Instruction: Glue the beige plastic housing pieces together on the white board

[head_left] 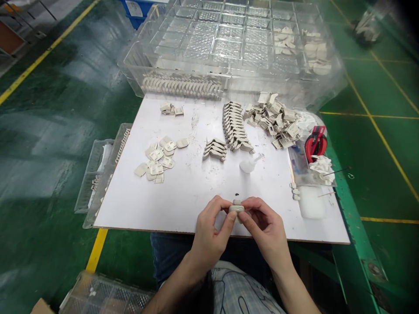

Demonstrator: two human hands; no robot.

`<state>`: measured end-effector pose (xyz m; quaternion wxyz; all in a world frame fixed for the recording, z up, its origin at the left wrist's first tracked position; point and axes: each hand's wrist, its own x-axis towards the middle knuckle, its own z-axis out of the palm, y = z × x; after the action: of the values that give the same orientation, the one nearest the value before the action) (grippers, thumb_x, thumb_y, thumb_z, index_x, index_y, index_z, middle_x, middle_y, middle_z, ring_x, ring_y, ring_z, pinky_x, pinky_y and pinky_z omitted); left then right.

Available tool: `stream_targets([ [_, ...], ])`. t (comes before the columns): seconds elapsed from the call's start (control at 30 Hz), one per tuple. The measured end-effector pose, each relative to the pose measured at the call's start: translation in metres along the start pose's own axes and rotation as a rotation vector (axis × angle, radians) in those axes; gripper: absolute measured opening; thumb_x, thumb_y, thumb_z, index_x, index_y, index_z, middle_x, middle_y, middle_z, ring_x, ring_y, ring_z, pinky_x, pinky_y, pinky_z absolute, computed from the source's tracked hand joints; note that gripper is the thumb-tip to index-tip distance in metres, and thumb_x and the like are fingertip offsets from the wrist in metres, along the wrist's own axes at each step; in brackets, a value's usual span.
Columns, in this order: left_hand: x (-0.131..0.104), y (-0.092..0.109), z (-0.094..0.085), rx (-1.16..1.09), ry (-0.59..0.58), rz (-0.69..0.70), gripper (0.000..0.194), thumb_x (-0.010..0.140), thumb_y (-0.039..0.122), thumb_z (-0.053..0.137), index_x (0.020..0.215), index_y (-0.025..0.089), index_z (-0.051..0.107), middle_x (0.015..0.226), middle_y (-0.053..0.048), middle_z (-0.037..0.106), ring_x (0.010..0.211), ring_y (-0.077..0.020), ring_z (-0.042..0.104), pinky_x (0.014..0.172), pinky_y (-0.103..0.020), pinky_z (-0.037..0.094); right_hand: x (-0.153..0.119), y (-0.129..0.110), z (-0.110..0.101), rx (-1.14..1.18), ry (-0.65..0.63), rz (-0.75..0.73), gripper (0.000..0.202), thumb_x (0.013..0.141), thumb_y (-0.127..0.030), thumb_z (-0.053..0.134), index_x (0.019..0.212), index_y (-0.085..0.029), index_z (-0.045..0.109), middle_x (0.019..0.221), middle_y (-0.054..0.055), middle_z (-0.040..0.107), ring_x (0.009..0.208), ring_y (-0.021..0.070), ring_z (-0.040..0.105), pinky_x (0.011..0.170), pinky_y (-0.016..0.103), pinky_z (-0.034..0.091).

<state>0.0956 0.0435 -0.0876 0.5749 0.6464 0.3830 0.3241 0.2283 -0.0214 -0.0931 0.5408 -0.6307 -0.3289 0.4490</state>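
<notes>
Between my left hand [212, 231] and my right hand [266, 226] is a small grey-beige plastic part [236, 208], pinched at both sides by fingers and thumbs just above the board's front edge. A tiny black piece [237, 194] shows just beyond it. Ahead of my hands lies a white squeeze bottle [248, 165] with a thin nozzle. Left of the bottle is a short row of stacked beige parts [214, 149]. A longer stacked row [235, 126] runs behind the bottle. Flat rounded beige pieces [157, 158] lie scattered farther left.
A heap of beige clips [276, 120] covers the white board's [176, 205] back right. Clear compartment trays [229, 48] stand behind. On the right are a red-handled tool [316, 144], a white foam block [311, 203] and a few small parts [295, 192]. Narrow trays [94, 174] flank the left edge.
</notes>
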Motion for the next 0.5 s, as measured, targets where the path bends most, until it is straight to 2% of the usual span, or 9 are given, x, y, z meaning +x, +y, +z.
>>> stream_targets([
  [0.2,-0.002,-0.003,0.002,0.081,0.025,0.086,0.010,0.096,0.020,0.054,0.089,0.019,0.060,0.079,0.000,0.060,0.075,-0.0145,0.056,0.068,-0.026,0.044,-0.001,-0.002,0.002,0.020,-0.015,-0.098,0.010,0.092,-0.032,0.068,0.087,-0.025,0.064,0.079,-0.002,0.059,0.074,0.0115,0.053,0.066,0.023,0.044],
  [0.33,-0.001,-0.007,0.003,0.085,0.016,0.122,0.008,0.096,0.018,0.055,0.092,0.019,0.061,0.080,0.000,0.059,0.074,-0.0133,0.056,0.066,-0.024,0.043,0.000,0.000,0.005,0.029,0.027,-0.139,0.007,0.093,-0.030,0.067,0.088,-0.025,0.065,0.080,-0.002,0.060,0.075,0.0112,0.055,0.065,0.022,0.044],
  [0.5,0.002,-0.011,0.002,0.047,-0.023,0.067,0.008,0.095,0.021,0.056,0.092,0.018,0.063,0.081,0.000,0.060,0.074,-0.0141,0.055,0.068,-0.025,0.044,-0.001,0.005,0.005,0.009,0.037,-0.155,0.008,0.092,-0.030,0.067,0.087,-0.025,0.065,0.079,-0.002,0.061,0.072,0.0110,0.055,0.063,0.022,0.044],
])
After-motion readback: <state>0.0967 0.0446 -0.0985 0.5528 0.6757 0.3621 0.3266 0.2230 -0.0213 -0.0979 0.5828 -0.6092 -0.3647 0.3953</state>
